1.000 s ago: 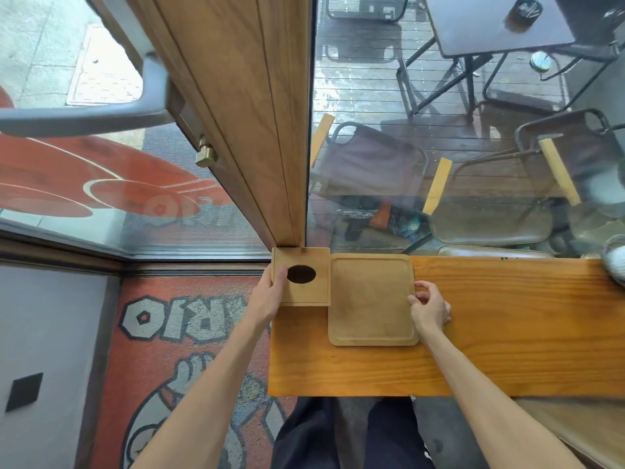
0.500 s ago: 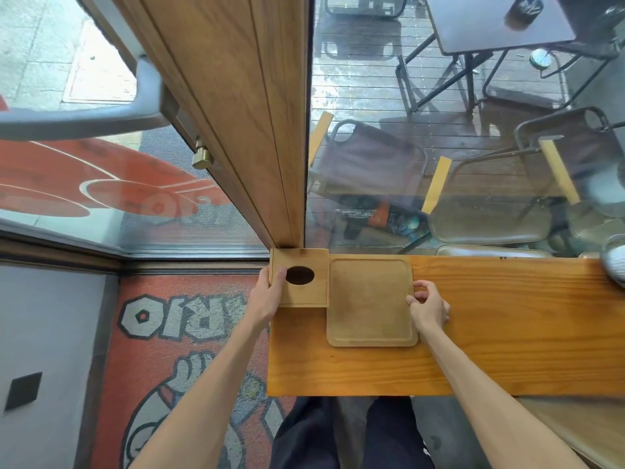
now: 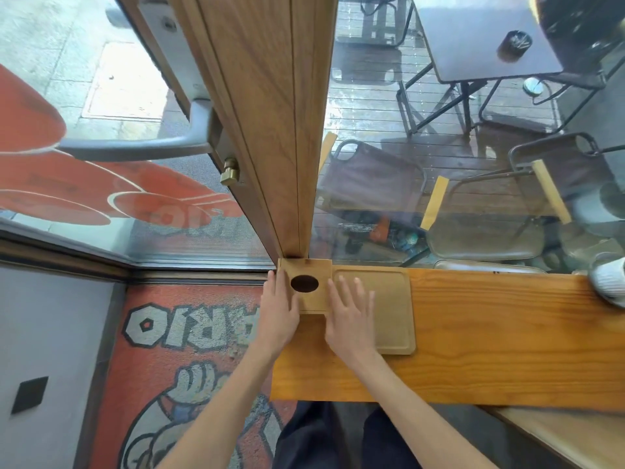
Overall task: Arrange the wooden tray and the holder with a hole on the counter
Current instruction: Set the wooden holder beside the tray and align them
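head view has us looking down at the counter (image 3: 490, 333), where the holder (image 3: 316, 301) sits in the far left corner against the door post (image 3: 270, 130), and the tray (image 3: 392, 313) lies just to its right, edges touching or nearly so. we judge the task close to done: both pieces lie flat, side by side and squared to the counter's back edge. what seems left is a last nudge to line up the holder, since its near edge stops well short of the tray's.

our left hand (image 3: 279, 316) lies along the holder's left edge, fingers loosely extended, palm hanging over the counter's end. our right hand (image 3: 348, 319) rests flat with fingers spread, across the seam where holder and tray meet. neither hand is clamped on anything; both look open and pressing lightly.

the right hand hides the tray's near left corner and the seam, so we cannot tell whether a gap remains. a white object (image 3: 608, 282) at the right edge is cut off.
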`<state>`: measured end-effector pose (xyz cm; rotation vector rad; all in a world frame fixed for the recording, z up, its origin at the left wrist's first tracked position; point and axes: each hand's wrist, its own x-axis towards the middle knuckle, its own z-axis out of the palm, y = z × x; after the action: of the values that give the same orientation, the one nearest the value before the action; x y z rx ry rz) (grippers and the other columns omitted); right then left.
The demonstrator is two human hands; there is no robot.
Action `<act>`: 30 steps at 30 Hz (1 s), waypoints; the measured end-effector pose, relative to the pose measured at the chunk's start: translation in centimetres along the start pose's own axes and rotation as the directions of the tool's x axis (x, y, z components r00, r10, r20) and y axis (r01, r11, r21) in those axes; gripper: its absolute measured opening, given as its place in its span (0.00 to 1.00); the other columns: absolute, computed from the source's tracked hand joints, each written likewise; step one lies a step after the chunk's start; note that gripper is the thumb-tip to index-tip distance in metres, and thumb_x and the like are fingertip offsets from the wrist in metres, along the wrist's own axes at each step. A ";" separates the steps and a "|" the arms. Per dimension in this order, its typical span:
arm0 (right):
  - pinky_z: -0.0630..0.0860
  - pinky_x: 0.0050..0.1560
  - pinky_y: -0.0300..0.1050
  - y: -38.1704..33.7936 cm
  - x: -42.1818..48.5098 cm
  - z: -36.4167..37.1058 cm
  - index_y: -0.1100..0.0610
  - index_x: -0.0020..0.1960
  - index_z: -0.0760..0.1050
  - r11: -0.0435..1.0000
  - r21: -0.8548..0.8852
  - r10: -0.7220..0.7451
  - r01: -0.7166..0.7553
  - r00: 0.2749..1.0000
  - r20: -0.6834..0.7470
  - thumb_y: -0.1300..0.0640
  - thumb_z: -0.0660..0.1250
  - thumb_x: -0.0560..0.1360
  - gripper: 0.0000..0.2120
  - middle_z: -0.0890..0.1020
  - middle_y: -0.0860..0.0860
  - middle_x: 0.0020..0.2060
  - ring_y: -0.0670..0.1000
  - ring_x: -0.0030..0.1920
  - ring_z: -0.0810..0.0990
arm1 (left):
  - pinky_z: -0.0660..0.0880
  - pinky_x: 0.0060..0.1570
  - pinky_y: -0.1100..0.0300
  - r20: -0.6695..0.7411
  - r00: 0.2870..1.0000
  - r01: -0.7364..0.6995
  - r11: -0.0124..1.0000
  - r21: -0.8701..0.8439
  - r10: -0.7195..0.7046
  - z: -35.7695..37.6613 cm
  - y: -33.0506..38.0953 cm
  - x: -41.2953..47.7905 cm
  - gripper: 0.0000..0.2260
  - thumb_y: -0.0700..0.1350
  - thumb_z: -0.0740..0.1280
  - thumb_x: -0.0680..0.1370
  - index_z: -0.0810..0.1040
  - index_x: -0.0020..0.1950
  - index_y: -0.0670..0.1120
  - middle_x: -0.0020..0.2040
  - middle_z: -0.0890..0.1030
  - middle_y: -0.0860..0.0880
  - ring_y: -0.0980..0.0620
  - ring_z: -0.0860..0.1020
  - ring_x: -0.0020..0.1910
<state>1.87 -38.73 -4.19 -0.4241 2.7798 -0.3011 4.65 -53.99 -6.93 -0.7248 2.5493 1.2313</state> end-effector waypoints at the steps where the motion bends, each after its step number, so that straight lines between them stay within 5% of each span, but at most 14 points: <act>1: 0.44 0.76 0.67 -0.9 -0.4 0.2 0.48 0.79 0.52 0.999 -0.030 -0.042 0.043 0.998 0.052 0.52 0.62 0.77 0.34 0.58 0.52 0.79 0.61 0.79 0.49 | 0.60 0.75 0.42 0.010 1.000 -0.024 0.996 0.084 0.024 0.4 -0.3 -0.4 0.27 0.44 0.60 0.82 0.53 0.79 0.46 0.80 0.55 0.40 0.40 0.53 0.80; 5: 0.40 0.73 0.70 -1.3 -0.8 0.7 0.45 0.80 0.42 0.993 -0.097 -0.044 0.066 0.977 0.208 0.48 0.58 0.80 0.35 0.45 0.51 0.80 0.62 0.79 0.38 | 0.56 0.77 0.46 0.121 0.993 -0.023 0.981 0.191 0.000 0.6 -0.2 -1.2 0.32 0.45 0.59 0.83 0.44 0.81 0.42 0.82 0.41 0.40 0.39 0.44 0.81; 12: 0.38 0.75 0.68 -1.1 -0.5 0.1 0.43 0.79 0.36 0.988 -0.128 -0.046 0.083 0.963 0.265 0.50 0.57 0.81 0.36 0.39 0.50 0.79 0.60 0.78 0.34 | 0.58 0.75 0.49 0.157 0.987 0.000 0.963 0.270 -0.044 0.4 0.5 -0.7 0.32 0.46 0.57 0.84 0.39 0.81 0.40 0.81 0.36 0.40 0.39 0.41 0.81; 18: 0.41 0.76 0.65 -1.4 -0.7 0.2 0.43 0.79 0.37 0.993 -0.095 -0.038 0.066 0.962 0.270 0.50 0.56 0.81 0.35 0.40 0.51 0.80 0.60 0.79 0.36 | 0.51 0.79 0.47 0.188 0.981 -0.023 0.943 0.332 -0.042 0.4 0.3 -0.2 0.33 0.48 0.57 0.84 0.40 0.80 0.39 0.81 0.37 0.38 0.37 0.43 0.80; 23: 0.28 0.72 0.66 -1.4 -0.8 0.0 0.46 0.80 0.42 0.994 -0.090 -0.050 0.067 0.982 0.180 0.38 0.49 0.77 0.34 0.40 0.51 0.78 0.60 0.77 0.31 | 0.53 0.76 0.41 0.049 0.999 -0.037 0.916 0.401 0.019 0.7 0.3 -1.9 0.31 0.49 0.57 0.82 0.47 0.81 0.42 0.81 0.43 0.38 0.33 0.46 0.80; 30: 0.34 0.74 0.68 0.5 -1.5 2.0 0.49 0.80 0.47 0.988 -0.137 -0.040 0.066 0.983 0.180 0.36 0.49 0.76 0.36 0.51 0.50 0.79 0.57 0.78 0.33 | 0.49 0.78 0.41 0.066 0.998 -0.042 0.902 0.431 0.015 1.5 -0.7 -3.5 0.30 0.52 0.54 0.82 0.46 0.82 0.50 0.82 0.42 0.47 0.38 0.47 0.81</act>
<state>3.81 -38.04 -5.81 -0.5330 2.6273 -0.0716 7.99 -52.04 -6.94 -0.5376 2.6488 0.6363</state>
